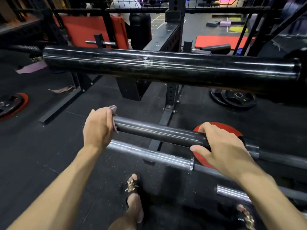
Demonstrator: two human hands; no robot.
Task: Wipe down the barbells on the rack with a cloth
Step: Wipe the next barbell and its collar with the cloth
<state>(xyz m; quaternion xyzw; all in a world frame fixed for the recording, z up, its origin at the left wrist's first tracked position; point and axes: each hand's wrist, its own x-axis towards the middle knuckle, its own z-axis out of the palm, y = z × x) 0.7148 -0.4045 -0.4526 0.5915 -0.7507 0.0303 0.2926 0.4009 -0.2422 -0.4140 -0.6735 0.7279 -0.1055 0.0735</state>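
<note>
A dark barbell sleeve point(157, 131) runs left to right in the middle of the view. My left hand point(98, 128) covers its left end, pressing a small pinkish-purple cloth point(113, 108) against the tip. My right hand point(221, 146) grips the same sleeve near its collar on the right. Above it lies a thicker black sleeve point(166, 67), scuffed with white marks. Below are two chrome sleeves, one long point(149, 155) and one short point(232, 192) at the lower right. Most of the cloth is hidden inside my left hand.
Black rack uprights point(171, 97) and a base beam point(63, 107) stand behind the bars on black rubber flooring. A red plate point(199, 158) sits behind my right hand, black plates point(232, 98) at right, another red plate point(15, 105) at far left. My sandalled feet point(132, 190) are below.
</note>
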